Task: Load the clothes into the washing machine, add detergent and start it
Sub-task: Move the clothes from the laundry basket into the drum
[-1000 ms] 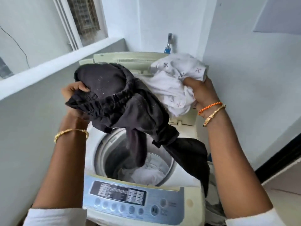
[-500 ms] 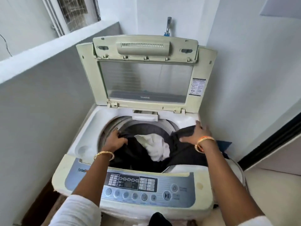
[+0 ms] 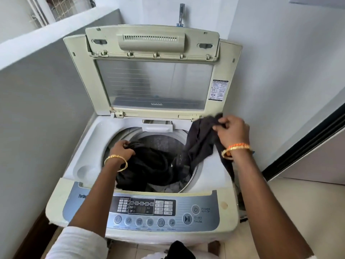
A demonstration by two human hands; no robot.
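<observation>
My right hand [image 3: 232, 132] pinches a fold of the dark cloth [image 3: 200, 141] at the back right corner of the washer [image 3: 89, 139], fingers closed on the fabric and lifting it clear of the deck. From that pinch the cloth hangs down and left, over the drum rim [image 3: 196, 169], into the tub. One strip trails off the right side of the deck, under my wrist.

My left hand [image 3: 122, 149] is inside the drum mouth on the left, fingers curled into the bunched part of the same dark cloth. The bulk of it lies heaped in the tub; a bit of paler fabric [image 3: 172, 187] shows under it at the front. Gold bangle on my left wrist, orange and gold bands on the right.

Lid [image 3: 155, 83] stands open and upright behind the drum. Control panel [image 3: 145, 210] runs along the front edge, below my forearms. Tap [image 3: 181, 14] on the wall behind the lid.
</observation>
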